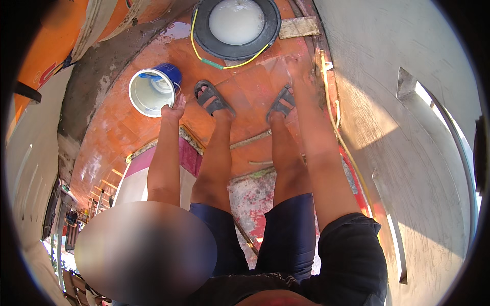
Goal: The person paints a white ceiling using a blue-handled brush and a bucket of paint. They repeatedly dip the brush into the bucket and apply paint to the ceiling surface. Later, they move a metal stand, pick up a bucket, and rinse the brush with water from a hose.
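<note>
A bucket (138,103), white inside and blue outside, tilts with its mouth toward the lower left, some cloudy liquid apparently in it. My left hand (175,106) grips its right rim, thumb at the edge and fingers along the outside. A thin wire handle shows beside the fingers. My right hand (299,70) reaches forward past my right foot, smeared by motion. Its fingers cannot be made out, nor whether it holds anything. Ahead of my feet stands a round black tub (203,31) of milky water, a yellow cord (194,43) with a green sleeve hanging along its near side.
A short wooden board (298,27) lies right of the tub. Along the right wall (408,153) runs a yellow hose (329,97). The orange floor (245,89) looks wet. A pink-and-white block (140,171) stands beside my left leg, and large orange sheeting (56,41) hangs at upper left.
</note>
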Available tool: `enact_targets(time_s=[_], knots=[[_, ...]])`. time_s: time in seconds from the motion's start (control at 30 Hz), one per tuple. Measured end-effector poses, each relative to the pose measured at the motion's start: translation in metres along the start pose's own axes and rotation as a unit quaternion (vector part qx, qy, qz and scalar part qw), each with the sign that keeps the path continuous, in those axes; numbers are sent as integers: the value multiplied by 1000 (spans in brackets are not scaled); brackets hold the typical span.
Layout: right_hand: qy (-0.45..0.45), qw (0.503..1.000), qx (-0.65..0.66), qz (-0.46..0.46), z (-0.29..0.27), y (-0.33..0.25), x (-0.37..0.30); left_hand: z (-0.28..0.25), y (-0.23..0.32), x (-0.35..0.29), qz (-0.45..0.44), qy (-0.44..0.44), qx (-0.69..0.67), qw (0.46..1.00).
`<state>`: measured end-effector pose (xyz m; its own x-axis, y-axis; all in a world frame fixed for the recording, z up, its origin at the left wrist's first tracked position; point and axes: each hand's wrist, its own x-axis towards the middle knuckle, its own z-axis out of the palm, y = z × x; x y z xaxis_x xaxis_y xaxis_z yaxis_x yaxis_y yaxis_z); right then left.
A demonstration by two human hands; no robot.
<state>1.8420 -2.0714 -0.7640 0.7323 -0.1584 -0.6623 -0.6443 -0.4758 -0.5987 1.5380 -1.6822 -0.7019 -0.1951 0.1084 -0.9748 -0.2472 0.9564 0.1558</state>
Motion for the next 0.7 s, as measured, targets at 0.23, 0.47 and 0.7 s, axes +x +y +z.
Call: enact_targets(time_s=[0.23, 0.47, 0.7], knots=[[82, 949, -305, 10, -124, 92, 110, 16, -91, -47, 62, -63, 355, 931], [67, 886, -456, -44, -132, 100, 141, 68, -120, -46, 309, -124, 384, 861], [34, 867, -485, -108, -131, 82, 125, 4, -81, -17, 118, 82, -15, 990]])
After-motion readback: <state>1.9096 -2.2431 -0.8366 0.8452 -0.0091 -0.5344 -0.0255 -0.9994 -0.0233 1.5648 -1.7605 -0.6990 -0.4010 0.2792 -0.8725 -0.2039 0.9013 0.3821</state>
